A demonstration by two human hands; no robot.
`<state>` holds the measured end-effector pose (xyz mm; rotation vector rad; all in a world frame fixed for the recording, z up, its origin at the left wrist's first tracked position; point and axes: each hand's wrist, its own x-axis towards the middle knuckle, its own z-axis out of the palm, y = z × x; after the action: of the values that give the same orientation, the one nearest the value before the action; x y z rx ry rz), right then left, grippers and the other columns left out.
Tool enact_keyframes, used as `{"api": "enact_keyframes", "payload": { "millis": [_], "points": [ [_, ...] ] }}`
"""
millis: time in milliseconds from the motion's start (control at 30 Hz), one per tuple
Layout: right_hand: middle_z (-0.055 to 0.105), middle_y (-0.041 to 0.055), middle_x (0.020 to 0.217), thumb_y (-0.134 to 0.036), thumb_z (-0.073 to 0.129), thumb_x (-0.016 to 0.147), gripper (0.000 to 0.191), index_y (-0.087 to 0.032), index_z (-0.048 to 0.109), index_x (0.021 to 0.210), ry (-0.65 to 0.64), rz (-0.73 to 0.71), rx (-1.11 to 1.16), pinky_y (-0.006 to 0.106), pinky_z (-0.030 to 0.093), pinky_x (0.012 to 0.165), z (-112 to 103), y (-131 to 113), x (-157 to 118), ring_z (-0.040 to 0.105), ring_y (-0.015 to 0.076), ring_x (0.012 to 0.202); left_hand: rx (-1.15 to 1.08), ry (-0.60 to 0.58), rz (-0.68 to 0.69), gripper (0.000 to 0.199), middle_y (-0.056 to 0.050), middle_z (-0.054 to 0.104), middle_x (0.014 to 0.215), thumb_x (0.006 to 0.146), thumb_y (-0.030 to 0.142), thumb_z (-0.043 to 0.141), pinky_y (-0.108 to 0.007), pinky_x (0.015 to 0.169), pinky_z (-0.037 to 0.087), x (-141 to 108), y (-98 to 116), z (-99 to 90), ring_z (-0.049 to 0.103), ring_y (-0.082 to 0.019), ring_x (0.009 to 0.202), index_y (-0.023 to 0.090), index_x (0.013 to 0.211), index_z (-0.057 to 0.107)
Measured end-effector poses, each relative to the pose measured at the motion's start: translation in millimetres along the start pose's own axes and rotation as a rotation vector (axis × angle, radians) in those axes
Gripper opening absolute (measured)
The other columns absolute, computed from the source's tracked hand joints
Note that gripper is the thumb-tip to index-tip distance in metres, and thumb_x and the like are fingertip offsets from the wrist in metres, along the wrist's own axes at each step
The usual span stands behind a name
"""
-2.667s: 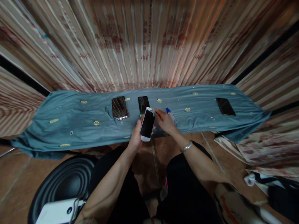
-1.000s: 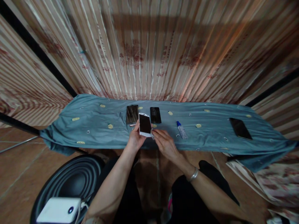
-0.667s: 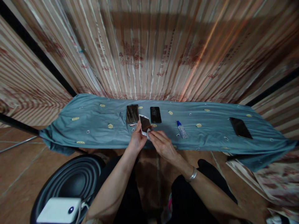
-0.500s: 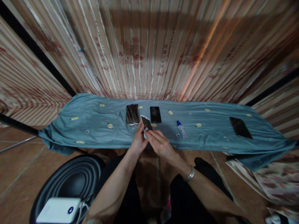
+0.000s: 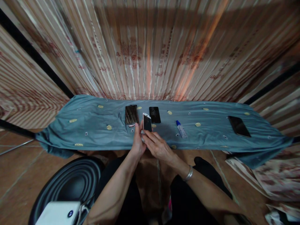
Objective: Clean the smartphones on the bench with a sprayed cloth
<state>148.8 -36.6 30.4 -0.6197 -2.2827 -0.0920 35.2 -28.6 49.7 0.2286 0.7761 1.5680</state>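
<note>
A white-framed smartphone (image 5: 147, 122) with a dark screen is held above the front part of the cloth-covered table. My left hand (image 5: 138, 142) is closed around its left side and lower end, thumb along the edge. Across the phone's lower part, my right hand (image 5: 158, 144) has its fingers pinched on a small white tissue-like piece (image 5: 142, 133), pressed against the phone. The fingers hide most of that piece. Just beyond lie a dark phone (image 5: 155, 115) and, to its left, a wider dark device (image 5: 131, 114) with a shiny screen.
A blue-capped marker-like tube (image 5: 181, 129) lies right of my hands on the blue tablecloth (image 5: 211, 131). Another dark phone (image 5: 239, 126) is at the far right. Below left, a white power bank (image 5: 58, 212) with cables sits on a black ringed stool (image 5: 72, 184). A striped curtain (image 5: 150, 56) hangs behind.
The smartphone has turned so its screen faces me more squarely. My right fingers and the white piece have shifted slightly left and lower on the phone.
</note>
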Motion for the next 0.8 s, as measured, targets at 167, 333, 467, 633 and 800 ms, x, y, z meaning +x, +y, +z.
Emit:
{"api": "enact_keyframes", "payload": {
  "millis": [167, 333, 467, 633, 800],
  "points": [
    [0.06, 0.0186, 0.133, -0.016, 0.045, 0.098, 0.037, -0.008, 0.058, 0.131, -0.06, 0.031, 0.003, 0.041, 0.05, 0.105, 1, 5, -1, 0.056, 0.0245, 0.121, 0.013, 0.004, -0.038, 0.046, -0.007, 0.074, 0.11, 0.094, 0.052, 0.044, -0.034, 0.1, 0.048, -2, 0, 2.6, 0.067, -0.021, 0.107, 0.019, 0.112, 0.071],
    [0.059, 0.0166, 0.136, -0.018, 0.043, 0.099, 0.039, -0.011, 0.056, 0.135, -0.085, 0.103, -0.005, 0.041, 0.05, 0.104, 0, 15, 1, 0.056, 0.0244, 0.122, -0.01, -0.036, -0.113, 0.045, -0.007, 0.074, 0.105, 0.094, 0.052, 0.045, -0.033, 0.097, 0.05, -3, -6, 2.4, 0.066, -0.022, 0.111, 0.018, 0.107, 0.071],
    [0.056, 0.0167, 0.139, -0.016, 0.042, 0.098, 0.042, -0.011, 0.053, 0.138, -0.094, 0.152, -0.037, 0.044, 0.049, 0.106, 0, 28, 3, 0.054, 0.0252, 0.124, -0.028, -0.078, -0.192, 0.049, -0.01, 0.072, 0.114, 0.094, 0.053, 0.043, -0.037, 0.104, 0.045, -6, -13, 2.0, 0.06, -0.025, 0.12, 0.016, 0.117, 0.067],
    [0.055, 0.0181, 0.14, -0.014, 0.039, 0.098, 0.043, -0.009, 0.051, 0.139, -0.072, 0.199, -0.081, 0.046, 0.044, 0.11, 1, 42, 5, 0.05, 0.0263, 0.13, -0.014, -0.145, -0.21, 0.051, -0.01, 0.069, 0.123, 0.096, 0.052, 0.039, -0.042, 0.109, 0.039, -11, -17, 7.0, 0.053, -0.028, 0.129, 0.018, 0.125, 0.064],
    [0.054, 0.0198, 0.141, -0.011, 0.037, 0.098, 0.044, -0.005, 0.049, 0.14, -0.066, 0.233, -0.11, 0.046, 0.041, 0.112, 1, 54, 5, 0.046, 0.0258, 0.134, 0.002, -0.166, -0.209, 0.05, -0.008, 0.067, 0.128, 0.099, 0.046, 0.034, -0.04, 0.112, 0.035, -13, -21, 10.4, 0.05, -0.025, 0.132, 0.019, 0.131, 0.06]
  ]
}}
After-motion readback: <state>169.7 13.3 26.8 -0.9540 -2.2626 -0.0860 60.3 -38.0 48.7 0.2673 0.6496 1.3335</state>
